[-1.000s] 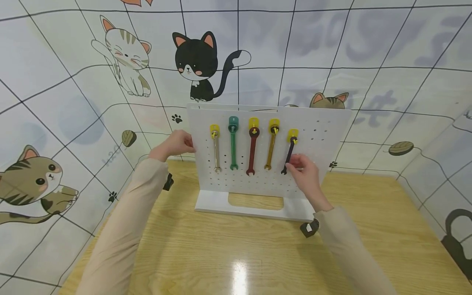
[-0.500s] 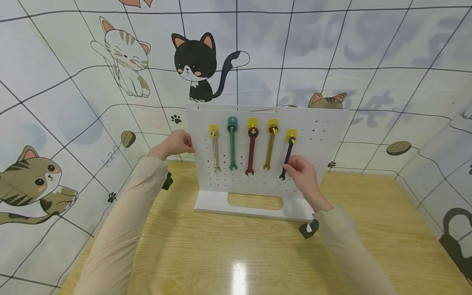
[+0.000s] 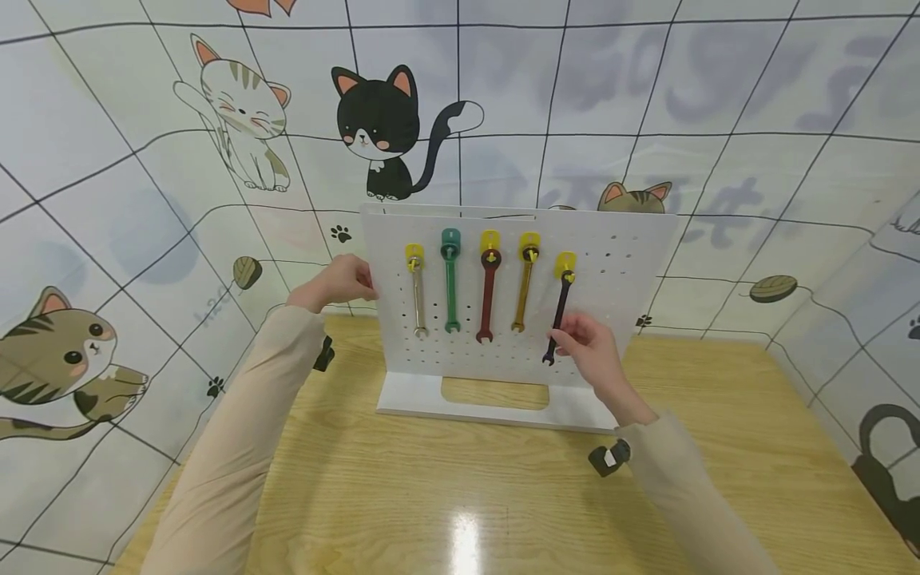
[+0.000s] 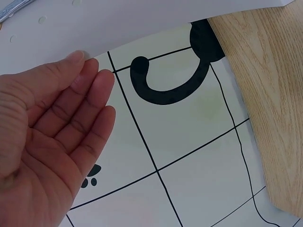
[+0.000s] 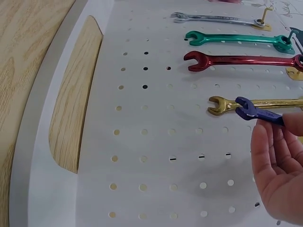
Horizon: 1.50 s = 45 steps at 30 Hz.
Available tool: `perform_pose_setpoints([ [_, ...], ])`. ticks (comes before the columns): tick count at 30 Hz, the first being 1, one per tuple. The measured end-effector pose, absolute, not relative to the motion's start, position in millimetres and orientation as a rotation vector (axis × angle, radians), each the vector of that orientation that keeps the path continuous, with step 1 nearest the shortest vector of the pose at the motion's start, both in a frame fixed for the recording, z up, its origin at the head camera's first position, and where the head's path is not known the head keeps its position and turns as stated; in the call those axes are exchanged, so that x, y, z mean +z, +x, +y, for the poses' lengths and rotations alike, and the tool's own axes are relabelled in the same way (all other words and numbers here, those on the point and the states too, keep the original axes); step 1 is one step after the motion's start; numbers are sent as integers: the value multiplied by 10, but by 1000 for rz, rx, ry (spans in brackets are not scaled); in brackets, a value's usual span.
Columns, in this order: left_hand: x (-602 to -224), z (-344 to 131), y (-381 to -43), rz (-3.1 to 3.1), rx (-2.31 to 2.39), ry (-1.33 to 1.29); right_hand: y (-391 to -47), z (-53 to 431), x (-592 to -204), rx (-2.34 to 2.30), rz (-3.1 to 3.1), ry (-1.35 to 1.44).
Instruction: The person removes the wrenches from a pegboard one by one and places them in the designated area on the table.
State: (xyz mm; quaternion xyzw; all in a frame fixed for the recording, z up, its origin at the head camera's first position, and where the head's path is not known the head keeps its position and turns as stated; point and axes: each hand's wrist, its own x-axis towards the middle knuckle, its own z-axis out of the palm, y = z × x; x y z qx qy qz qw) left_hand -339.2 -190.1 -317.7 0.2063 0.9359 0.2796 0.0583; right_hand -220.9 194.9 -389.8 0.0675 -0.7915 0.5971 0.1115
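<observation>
A white pegboard [image 3: 431, 351] stands upright on the table, and several combination wrenches hang on it from hooks. My left hand [image 3: 339, 279] pinches its left edge; in the left wrist view the thumb [image 4: 64, 71] lies at that edge. With thumb and fingertips my right hand [image 3: 592, 347] pinches the lower shaft of a dark purple wrench [image 3: 558, 315]. The open jaw end of that wrench [image 5: 251, 109] tips out from the board, while its ring end overlaps the rightmost yellow hook [image 3: 565, 261]. Beside it hangs a gold wrench [image 3: 524, 299].
Red [image 3: 487, 303], green [image 3: 451, 295] and silver [image 3: 419, 303] wrenches hang further left. The board's white base [image 3: 410, 395] has a long cutout and sits on the wood table [image 3: 431, 479]. A cat-print wall covering [image 3: 517, 96] rises close behind.
My right hand has moved slightly down, drawing the purple wrench lower and its jaw end outward from the board. My left hand stays at the board's edge.
</observation>
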Motion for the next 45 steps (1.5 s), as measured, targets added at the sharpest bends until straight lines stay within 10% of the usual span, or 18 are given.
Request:
perform_pose_setpoints([
  [45, -3179, -1898, -3390, 2834, 835, 659, -1739, 2035, -3151, 2578, -2132, 196],
])
